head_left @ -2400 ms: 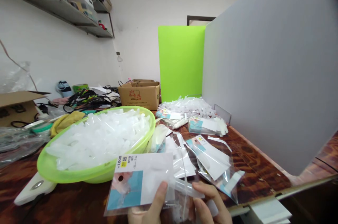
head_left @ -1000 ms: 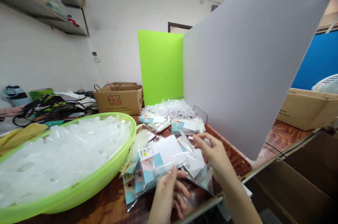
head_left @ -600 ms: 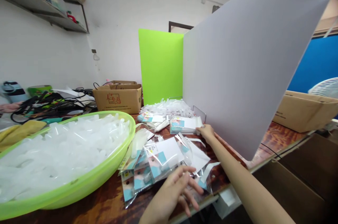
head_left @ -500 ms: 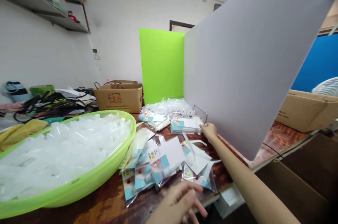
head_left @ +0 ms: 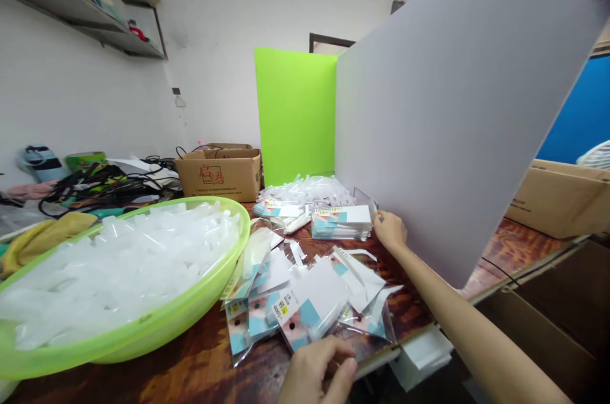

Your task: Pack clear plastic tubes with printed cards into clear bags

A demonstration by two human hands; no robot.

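My left hand (head_left: pixel 318 371) is at the table's front edge, fingers curled but apart, with nothing visible between them. It is just below a loose pile of clear bags holding printed cards (head_left: pixel 312 302). Further back, my right hand (head_left: pixel 391 230) is beside the right end of a neat stack of packaged cards (head_left: pixel 340 223), close to the grey panel. Its fingertips are bent inward, and whatever they hold is too small to name. Behind the stack lies a heap of translucent white plastic pieces (head_left: pixel 307 191).
A large green basin (head_left: pixel 190 315) full of translucent pieces fills the left. A cardboard box (head_left: pixel 219 178) is behind it. The tall grey panel (head_left: pixel 429 112) stands along the right, joining a green panel (head_left: pixel 298 118). Cables (head_left: pixel 114 185) and cloths lie at the far left.
My left hand has moved down slightly and its fingers have curled more. My right hand has shifted slightly off the stack's right end. The view has turned a little left.
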